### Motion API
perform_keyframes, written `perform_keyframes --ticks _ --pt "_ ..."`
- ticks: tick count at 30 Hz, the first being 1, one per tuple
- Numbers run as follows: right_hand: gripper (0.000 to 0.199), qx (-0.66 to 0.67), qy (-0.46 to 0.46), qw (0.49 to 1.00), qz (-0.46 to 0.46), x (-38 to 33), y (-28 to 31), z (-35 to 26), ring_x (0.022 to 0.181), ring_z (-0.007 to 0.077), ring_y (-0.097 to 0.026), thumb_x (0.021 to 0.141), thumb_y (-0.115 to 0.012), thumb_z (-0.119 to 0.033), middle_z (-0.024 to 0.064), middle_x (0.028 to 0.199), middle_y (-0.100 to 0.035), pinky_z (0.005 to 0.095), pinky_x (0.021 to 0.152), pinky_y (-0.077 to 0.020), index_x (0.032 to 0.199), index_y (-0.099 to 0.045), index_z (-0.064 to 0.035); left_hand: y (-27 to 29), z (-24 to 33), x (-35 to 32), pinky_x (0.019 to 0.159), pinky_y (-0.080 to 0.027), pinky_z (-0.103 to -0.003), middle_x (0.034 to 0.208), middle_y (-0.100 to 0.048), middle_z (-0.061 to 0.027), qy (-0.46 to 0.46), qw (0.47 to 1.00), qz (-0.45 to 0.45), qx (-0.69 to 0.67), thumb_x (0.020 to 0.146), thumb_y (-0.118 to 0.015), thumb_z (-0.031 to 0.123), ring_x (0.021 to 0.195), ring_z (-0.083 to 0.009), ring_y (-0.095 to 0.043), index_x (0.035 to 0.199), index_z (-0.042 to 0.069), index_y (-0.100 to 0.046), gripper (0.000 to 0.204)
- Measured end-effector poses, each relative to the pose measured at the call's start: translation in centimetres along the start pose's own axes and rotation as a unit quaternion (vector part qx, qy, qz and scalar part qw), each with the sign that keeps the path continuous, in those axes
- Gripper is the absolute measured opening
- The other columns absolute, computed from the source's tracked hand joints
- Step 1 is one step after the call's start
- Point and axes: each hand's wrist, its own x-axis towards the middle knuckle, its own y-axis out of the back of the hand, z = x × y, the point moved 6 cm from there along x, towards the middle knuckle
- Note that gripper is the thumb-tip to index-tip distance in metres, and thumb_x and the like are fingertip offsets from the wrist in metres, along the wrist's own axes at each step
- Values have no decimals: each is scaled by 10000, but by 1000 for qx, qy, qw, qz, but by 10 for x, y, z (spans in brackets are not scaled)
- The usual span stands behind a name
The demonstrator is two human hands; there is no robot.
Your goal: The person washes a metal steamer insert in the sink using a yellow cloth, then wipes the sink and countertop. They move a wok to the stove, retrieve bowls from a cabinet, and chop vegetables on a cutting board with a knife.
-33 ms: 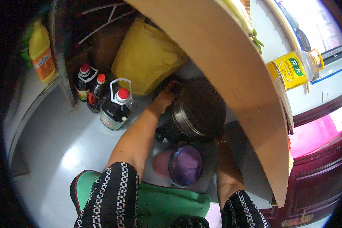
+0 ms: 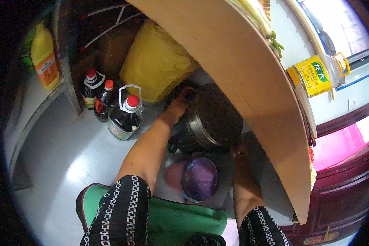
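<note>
A large dark pot (image 2: pixel 217 119) with a shiny metal band round it stands in the shadow beneath a wooden panel. At its left side, my left hand (image 2: pixel 179 104) is closed on the pot near the rim, the fingertips dim in shadow. My right hand (image 2: pixel 239 148) reaches to the near right side of the pot; its fingers are lost in the dark behind the panel, so its grip is hidden. Between my forearms, close to the pot, sits a round purple container (image 2: pixel 200 178) with a shiny top, and a pinkish round shape (image 2: pixel 174 176) shows beside it.
The wooden panel (image 2: pixel 238 69) cuts diagonally over the pot. Left of it stand a yellow bag (image 2: pixel 156 61), a large dark bottle (image 2: pixel 126 117) with a red cap, and two smaller bottles. An oil bottle (image 2: pixel 315 76) is at the upper right, a yellow jug (image 2: pixel 45 57) far left.
The panel's edge sits slightly further left and lower across the pot and yellow bag in the view. My hands and the pot look almost unmoved.
</note>
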Motion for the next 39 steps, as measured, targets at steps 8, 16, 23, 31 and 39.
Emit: perform_keyframes --ticks 8,16,23,31,39 --pt "380 477 -54 877 37 -10 -1 -5 975 227 -576 871 -524 -230 112 1156 -567 352 876 -456 1196 -510 -33 -8 -18 0 947 -367 -330 1282 -502 -83 62 988 -21 -137 863 -484 85 1128 -216 -485 1253 51 -488 391" --pt "271 576 -89 808 -88 -170 -8 -63 932 202 -597 876 -510 -141 96 1077 -593 314 809 -479 1112 -543 -11 26 80 -175 895 -423 -292 1117 -573 -67 202 957 118 -174 894 -505 189 1053 -158 -531 1212 23 -497 359" --pt "238 665 177 574 -443 -391 232 -197 966 199 -599 897 -476 -105 93 1067 -598 298 823 -475 1096 -550 3 -6 285 -441 979 -403 -345 1252 -495 -120 197 910 240 -274 922 -467 144 1128 -218 -506 1273 8 -426 379" --pt "265 268 522 424 -690 -574 451 -167 1019 200 -579 918 -439 -119 117 1106 -599 307 871 -454 1131 -536 6 -185 503 -666 963 -417 -322 1206 -519 -105 -29 767 585 -261 921 -466 153 1123 -183 -500 1249 12 -454 358" --pt "275 47 690 284 -664 -864 517 -85 923 180 -606 913 -493 -167 122 1021 -623 295 808 -489 1089 -572 28 -302 560 -926 894 -450 -323 1106 -562 -91 -204 567 775 -192 899 -514 161 1027 -195 -557 1179 13 -494 317"
